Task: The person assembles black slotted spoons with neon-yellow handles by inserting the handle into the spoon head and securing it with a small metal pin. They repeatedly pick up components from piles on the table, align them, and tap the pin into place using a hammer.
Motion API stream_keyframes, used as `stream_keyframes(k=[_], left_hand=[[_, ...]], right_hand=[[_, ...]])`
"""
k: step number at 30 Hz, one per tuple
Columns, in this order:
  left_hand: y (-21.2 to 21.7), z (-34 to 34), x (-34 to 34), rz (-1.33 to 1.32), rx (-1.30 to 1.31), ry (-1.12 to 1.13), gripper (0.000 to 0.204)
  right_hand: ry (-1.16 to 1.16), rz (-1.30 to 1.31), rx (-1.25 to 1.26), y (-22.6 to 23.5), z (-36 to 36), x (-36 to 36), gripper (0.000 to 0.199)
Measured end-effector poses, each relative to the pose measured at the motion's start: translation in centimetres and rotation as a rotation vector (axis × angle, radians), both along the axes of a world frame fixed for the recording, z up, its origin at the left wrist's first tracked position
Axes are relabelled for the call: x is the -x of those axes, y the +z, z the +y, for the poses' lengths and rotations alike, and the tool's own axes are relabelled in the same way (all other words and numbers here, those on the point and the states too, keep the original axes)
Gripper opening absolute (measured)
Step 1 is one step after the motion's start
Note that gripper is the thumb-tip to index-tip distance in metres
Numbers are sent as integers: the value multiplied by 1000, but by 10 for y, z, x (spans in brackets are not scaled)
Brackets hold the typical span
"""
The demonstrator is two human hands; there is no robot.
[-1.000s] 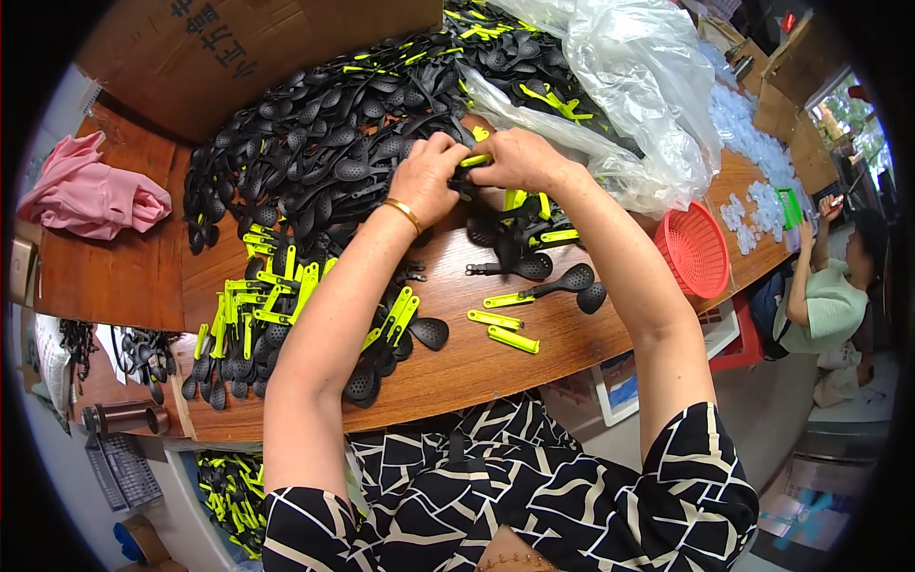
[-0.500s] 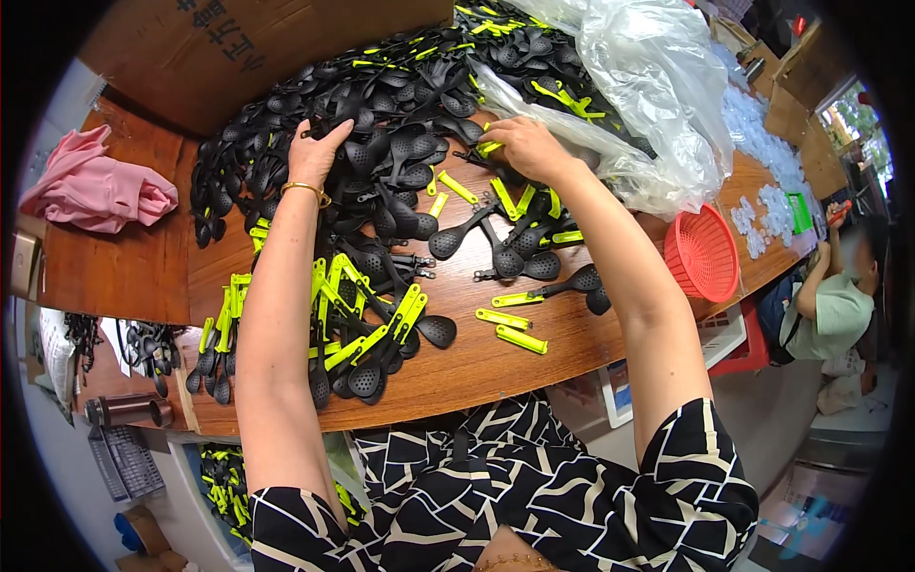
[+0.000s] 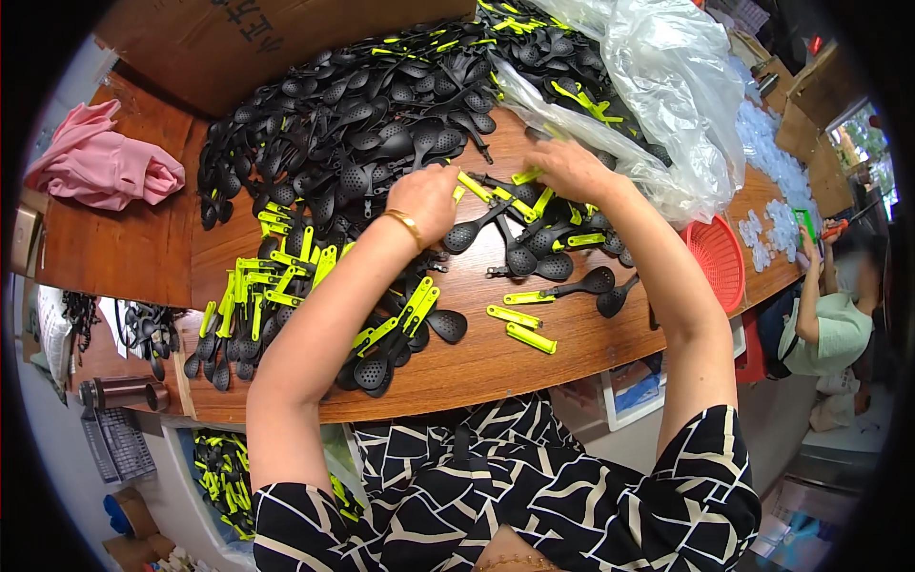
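My left hand (image 3: 426,202), with a gold bangle at the wrist, has come down at the near edge of the heap of black spoon heads (image 3: 362,143). Its fingers are curled inward, and whatever they grip is hidden beneath them. Close to its fingertips lie a yellow-green handle (image 3: 474,187) and a black spoon head (image 3: 461,236). To the right, my right hand (image 3: 572,172) pinches a yellow-green folding handle (image 3: 526,176) above a cluster of black spoons with such handles (image 3: 548,238). Two loose handles (image 3: 531,337) lie nearer to me on the wooden table.
Assembled spoons with yellow-green handles (image 3: 253,296) pile up at the left. A cardboard box (image 3: 191,57) stands behind, clear plastic sheeting (image 3: 667,86) at the back right. A red basket (image 3: 715,262) sits by the right edge. A pink cloth (image 3: 110,162) lies far left. Another person (image 3: 824,324) works at right.
My left hand has moved right and toward me, from the black heap to beside the yellow-green handles, its fingers closing. The right hand still pinches a handle, slightly shifted.
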State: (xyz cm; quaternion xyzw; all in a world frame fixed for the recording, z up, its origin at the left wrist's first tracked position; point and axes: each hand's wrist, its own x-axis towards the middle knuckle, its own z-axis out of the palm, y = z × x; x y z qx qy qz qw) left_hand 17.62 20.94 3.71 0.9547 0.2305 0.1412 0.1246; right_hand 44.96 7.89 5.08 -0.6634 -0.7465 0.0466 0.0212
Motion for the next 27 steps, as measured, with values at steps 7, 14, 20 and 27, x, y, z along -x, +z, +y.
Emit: stream_keyframes(k=[7,14,20,27], left_hand=[[-21,-20,-33,119,-113,68,35],[-17,-78,-32,-285,377,-451,34],[-18,-43,9,-202,-155,-223,22],[-13,-9,27,134,-197,1,39]], right_hand=[[143,137,73,37,-51,13,39],[36,438,-208,-7,-9,50,24],[-27,120,-210,-41,18,61,39],[-68,-191,-413,-32,40,84,16]])
